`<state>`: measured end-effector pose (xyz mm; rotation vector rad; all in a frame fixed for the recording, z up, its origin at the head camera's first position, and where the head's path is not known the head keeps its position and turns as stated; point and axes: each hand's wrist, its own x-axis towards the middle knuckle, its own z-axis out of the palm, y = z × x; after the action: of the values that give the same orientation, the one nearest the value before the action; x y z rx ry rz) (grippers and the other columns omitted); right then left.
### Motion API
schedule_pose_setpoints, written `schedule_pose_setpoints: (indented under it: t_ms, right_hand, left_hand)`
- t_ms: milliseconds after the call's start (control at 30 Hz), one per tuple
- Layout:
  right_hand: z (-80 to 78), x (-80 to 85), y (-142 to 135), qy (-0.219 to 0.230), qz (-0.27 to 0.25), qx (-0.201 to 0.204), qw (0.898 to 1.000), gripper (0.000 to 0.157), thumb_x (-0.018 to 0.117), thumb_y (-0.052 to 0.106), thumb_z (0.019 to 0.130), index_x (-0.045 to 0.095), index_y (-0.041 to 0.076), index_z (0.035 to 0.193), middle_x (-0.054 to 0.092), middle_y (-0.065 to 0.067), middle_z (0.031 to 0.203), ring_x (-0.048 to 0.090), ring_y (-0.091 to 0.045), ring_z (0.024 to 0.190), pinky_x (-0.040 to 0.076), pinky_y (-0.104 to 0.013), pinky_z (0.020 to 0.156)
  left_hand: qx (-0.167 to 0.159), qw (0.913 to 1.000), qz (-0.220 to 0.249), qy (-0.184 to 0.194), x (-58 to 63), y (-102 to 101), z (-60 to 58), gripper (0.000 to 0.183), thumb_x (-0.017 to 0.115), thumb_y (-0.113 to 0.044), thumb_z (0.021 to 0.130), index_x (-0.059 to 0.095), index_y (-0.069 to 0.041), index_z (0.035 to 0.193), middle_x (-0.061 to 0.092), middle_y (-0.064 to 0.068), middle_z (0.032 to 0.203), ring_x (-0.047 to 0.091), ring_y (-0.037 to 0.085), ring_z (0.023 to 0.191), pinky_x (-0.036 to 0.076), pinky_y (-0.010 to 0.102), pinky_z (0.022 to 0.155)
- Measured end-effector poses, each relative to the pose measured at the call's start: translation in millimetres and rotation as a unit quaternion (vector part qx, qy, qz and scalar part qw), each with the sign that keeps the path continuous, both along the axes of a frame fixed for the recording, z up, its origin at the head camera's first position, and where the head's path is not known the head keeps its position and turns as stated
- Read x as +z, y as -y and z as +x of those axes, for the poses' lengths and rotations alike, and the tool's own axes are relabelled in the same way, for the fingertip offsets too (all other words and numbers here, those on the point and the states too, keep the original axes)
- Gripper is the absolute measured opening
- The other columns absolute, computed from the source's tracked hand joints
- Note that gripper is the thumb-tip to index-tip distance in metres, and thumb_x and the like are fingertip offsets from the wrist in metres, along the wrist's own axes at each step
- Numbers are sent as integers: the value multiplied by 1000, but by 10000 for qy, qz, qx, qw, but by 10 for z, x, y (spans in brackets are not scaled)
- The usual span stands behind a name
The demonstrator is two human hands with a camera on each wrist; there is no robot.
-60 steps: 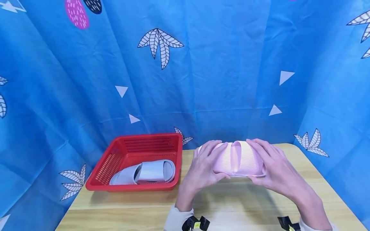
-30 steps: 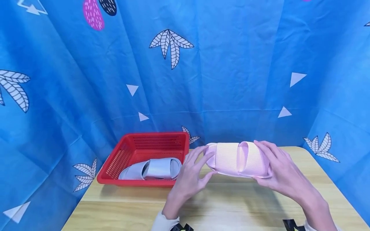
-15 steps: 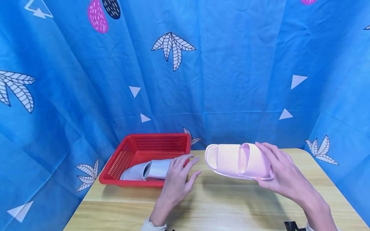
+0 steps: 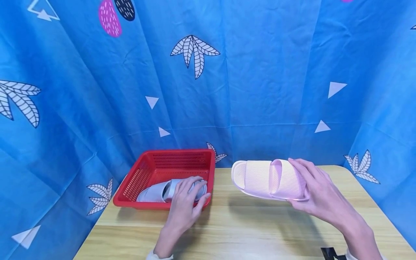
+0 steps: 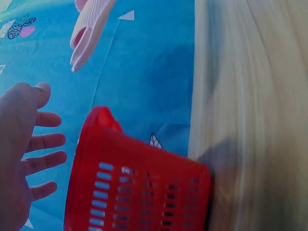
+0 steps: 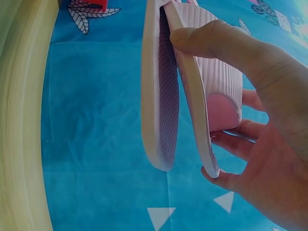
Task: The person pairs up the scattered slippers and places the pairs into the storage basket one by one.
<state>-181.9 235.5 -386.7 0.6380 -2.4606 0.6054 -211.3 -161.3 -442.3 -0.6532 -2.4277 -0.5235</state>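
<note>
My right hand (image 4: 321,189) grips a pair of pink ribbed slide slippers (image 4: 256,177) near one end, above the table. In the right wrist view, two pink soles (image 6: 195,101) stand together, parted toward the bottom, with the thumb against one and fingers around its far side. My left hand (image 4: 185,204) is over the front right of the red basket (image 4: 149,206), overlapping a light grey slipper (image 4: 152,192) there. Its fingers look spread and bare in the left wrist view, above the basket's slotted wall (image 5: 130,192).
The basket stands on the left of the light wooden table (image 4: 247,231), near its back edge. A blue patterned curtain (image 4: 269,72) hangs behind the table and along both sides.
My left hand has let go of the pink slippers and moved left to the basket and grey slipper. The right hand keeps holding the pink pair, nearly still. The head view has shifted slightly.
</note>
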Motion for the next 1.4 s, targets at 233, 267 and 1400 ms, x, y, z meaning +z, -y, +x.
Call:
schedule_pose_setpoints:
  t_ms: [233, 267, 1400]
  right_hand:
    - [3, 7, -9, 5, -41, -16, 10000, 113, 90, 32, 48, 36, 18, 146, 44, -4, 135, 45, -23, 113, 39, -49, 84]
    - [3, 5, -10, 13, -40, -25, 10000, 113, 90, 32, 48, 35, 19, 147, 44, -4, 135, 45, -23, 113, 39, -48, 84]
    - [-45, -65, 104, -25, -66, 150, 9999, 114, 91, 29, 48, 35, 18, 147, 44, -5, 136, 44, -25, 115, 36, -52, 88]
  left_hand:
    - [184, 9998, -7, -55, -84, 258, 52, 49, 72, -37, 82, 58, -29, 128, 54, -4, 128, 44, 15, 121, 29, 50, 103]
    - [185, 9998, -12, -104, -99, 293, 52, 47, 71, -36, 82, 59, -29, 127, 54, -4, 127, 45, 15, 120, 29, 51, 103]
    - [899, 9916, -381, -847, -493, 1178, 81, 28, 51, -34, 94, 69, -13, 96, 59, 7, 106, 50, 29, 103, 26, 57, 93]
